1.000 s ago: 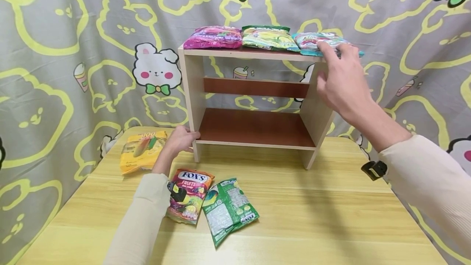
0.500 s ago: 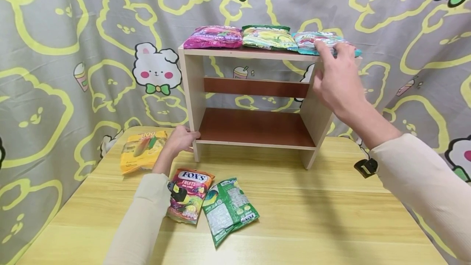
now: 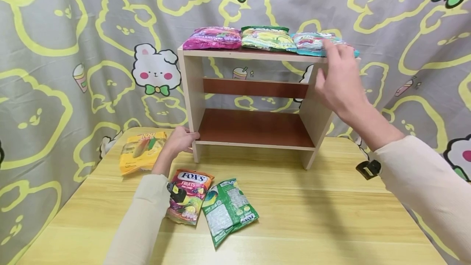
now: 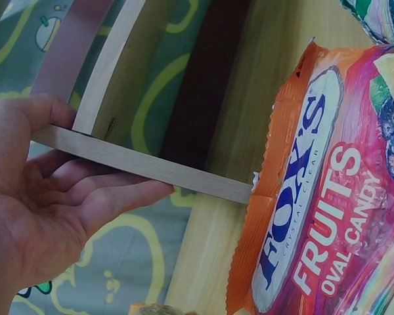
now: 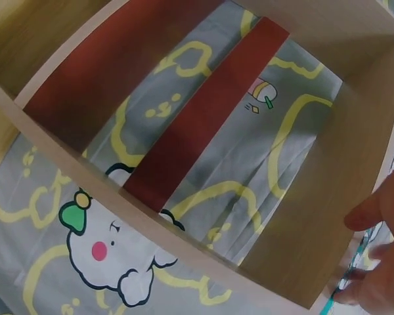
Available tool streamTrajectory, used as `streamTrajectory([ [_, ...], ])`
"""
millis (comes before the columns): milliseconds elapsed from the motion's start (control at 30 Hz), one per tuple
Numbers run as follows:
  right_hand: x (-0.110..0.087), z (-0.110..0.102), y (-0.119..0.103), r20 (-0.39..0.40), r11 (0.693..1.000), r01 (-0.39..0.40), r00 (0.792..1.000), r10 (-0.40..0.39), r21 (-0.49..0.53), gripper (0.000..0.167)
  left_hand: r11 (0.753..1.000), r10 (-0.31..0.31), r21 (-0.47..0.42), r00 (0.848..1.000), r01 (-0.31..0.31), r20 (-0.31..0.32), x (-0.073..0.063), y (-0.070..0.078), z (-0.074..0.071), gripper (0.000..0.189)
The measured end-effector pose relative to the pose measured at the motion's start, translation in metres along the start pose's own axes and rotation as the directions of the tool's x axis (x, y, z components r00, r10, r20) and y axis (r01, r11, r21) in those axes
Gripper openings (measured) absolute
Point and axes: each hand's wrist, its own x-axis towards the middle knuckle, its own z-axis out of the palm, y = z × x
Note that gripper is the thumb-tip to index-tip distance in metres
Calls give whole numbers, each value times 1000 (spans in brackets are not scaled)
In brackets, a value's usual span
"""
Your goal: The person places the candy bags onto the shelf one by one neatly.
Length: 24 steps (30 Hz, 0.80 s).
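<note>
A small wooden shelf (image 3: 254, 128) with red-brown boards stands at the back of the table. My left hand (image 3: 180, 139) grips its left side panel low down, thumb on one side and fingers behind, as the left wrist view shows. On the shelf top lie a purple candy bag (image 3: 213, 38), a green-and-yellow candy bag (image 3: 268, 39) and a teal candy bag (image 3: 307, 44), side by side. My right hand (image 3: 342, 79) touches the teal bag's front with its fingertips; the thumb is lower, by the top board's edge (image 5: 315, 298). Part of the teal bag is hidden by the fingers.
On the wooden table (image 3: 312, 224), a red Fox's Fruits candy bag (image 3: 191, 191) lies beside a green Fox's candy bag (image 3: 229, 212), left of centre. A yellow bag (image 3: 141, 150) lies behind the left forearm. A patterned grey curtain (image 3: 121, 72) hangs behind.
The teal bag's right end has shifted slightly left and inward on the shelf top. My right hand moved a little left, then slightly back to the right. The left hand keeps its grip.
</note>
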Motion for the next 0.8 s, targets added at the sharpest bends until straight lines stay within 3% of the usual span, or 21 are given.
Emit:
streamTrajectory([
  [133,-2,-4,7,-95,998,-2,995,8,62,56,1000,8,-1,1000,-8,0,1,-1,1,30],
  [400,-23,0,22,-215,999,32,976,-26,24,35,1000,3,-6,1000,-3,-1,1,-2,1,33],
  [533,-36,3,30,-243,999,9,970,1,43,32,1000,-1,-3,1000,1,1,2,-2,1,32],
  [800,-64,14,57,-265,989,-143,952,151,50,37,1000,-4,-4,1000,4,1,2,-3,0,33],
])
